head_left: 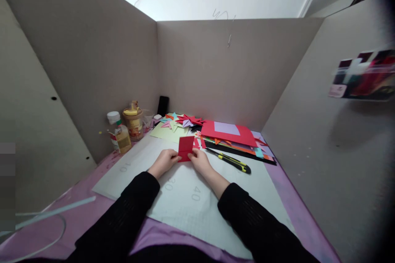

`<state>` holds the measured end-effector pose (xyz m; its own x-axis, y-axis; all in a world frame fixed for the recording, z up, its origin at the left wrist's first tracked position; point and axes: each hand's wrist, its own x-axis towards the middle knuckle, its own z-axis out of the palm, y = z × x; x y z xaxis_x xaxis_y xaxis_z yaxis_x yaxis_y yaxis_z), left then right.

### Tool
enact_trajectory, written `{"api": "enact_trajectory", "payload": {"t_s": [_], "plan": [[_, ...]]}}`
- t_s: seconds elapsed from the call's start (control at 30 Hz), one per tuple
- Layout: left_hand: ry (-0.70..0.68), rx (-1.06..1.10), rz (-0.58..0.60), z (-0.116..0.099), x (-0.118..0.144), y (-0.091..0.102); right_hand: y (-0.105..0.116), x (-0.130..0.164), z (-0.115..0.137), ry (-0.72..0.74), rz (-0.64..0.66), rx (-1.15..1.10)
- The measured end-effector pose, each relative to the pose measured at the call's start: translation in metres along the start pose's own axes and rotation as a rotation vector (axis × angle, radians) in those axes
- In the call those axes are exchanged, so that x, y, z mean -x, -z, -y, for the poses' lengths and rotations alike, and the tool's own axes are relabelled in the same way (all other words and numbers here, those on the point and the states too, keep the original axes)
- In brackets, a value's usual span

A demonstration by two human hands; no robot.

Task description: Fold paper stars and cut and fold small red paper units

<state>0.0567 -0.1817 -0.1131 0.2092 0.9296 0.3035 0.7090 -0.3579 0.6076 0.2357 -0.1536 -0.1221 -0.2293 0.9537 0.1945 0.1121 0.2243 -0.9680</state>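
Between my two hands is a small piece of red paper with a crease running across it. My left hand pinches its lower left edge, and my right hand grips the lower right edge. The paper is held a little upright over a white mat printed with numbers. Just right of my right hand lies a black and yellow utility knife. Some red paper scraps rest right behind the held piece.
Folded paper stars and a pale green sheet lie at the back. A stack of coloured paper stands right of them. At left are a glue bottle, a yellow-lidded cup and a phone. Grey panels enclose the table.
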Motion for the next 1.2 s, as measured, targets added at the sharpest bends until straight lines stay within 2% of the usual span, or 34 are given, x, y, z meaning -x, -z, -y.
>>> {"api": "enact_trajectory", "payload": {"t_s": [0.2, 0.37, 0.57, 0.73, 0.83, 1.03, 1.2], "plan": [[0.001, 0.072, 0.028, 0.002, 0.000, 0.006, 0.012, -0.004, -0.012, 0.076, 0.009, 0.183], [0.029, 0.125, 0.068, 0.004, -0.001, 0.009, 0.008, -0.002, -0.014, 0.127, 0.081, 0.221], [-0.056, 0.130, 0.053, 0.000, 0.000, 0.009, 0.006, 0.000, -0.011, 0.154, 0.086, 0.245], [0.001, 0.096, 0.071, 0.001, 0.000, 0.003, 0.006, 0.000, -0.013, 0.129, 0.077, 0.246], [0.023, 0.071, 0.042, -0.002, 0.000, 0.002, 0.006, -0.001, -0.014, 0.131, 0.064, 0.240], [0.041, 0.103, -0.117, -0.008, 0.000, 0.003, 0.005, -0.002, -0.014, 0.137, 0.051, 0.224], [0.026, 0.138, -0.126, -0.007, 0.000, 0.002, 0.006, 0.000, -0.007, 0.145, 0.018, 0.131]]}}
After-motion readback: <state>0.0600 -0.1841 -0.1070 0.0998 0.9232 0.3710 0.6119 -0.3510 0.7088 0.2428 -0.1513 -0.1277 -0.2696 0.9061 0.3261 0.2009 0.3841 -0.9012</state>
